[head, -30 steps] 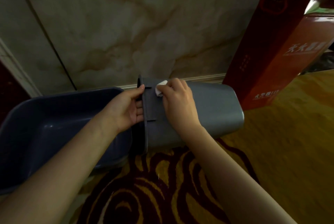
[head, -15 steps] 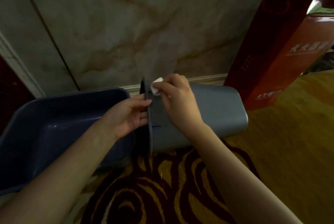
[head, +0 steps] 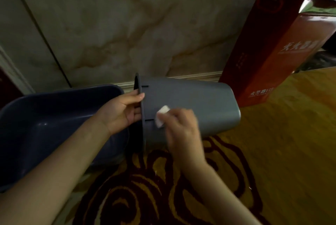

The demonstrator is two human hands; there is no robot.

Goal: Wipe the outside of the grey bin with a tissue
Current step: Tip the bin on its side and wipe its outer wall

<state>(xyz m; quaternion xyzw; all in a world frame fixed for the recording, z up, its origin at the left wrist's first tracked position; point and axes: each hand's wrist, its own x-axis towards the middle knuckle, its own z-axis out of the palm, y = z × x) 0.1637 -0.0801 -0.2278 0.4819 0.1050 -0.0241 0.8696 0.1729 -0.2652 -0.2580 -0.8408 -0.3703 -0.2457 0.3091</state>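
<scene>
The grey bin (head: 196, 104) lies on its side on the carpet, its open mouth to the left and its base to the right. My left hand (head: 123, 112) grips the dark rim at the mouth, thumb on the outside. My right hand (head: 181, 126), blurred by motion, presses a folded white tissue (head: 161, 115) against the bin's near side wall, just right of the rim. Part of the tissue is hidden under my fingers.
A dark blue plastic tub (head: 54, 121) sits on the floor at the left, touching the bin's mouth. A tall red carton (head: 278, 43) stands at the right against the marble wall (head: 127, 25). Patterned yellow and maroon carpet (head: 272, 152) covers the floor.
My right hand has slid the tissue from the bin's top edge by the rim down the near side wall. My left hand keeps its grip on the rim.
</scene>
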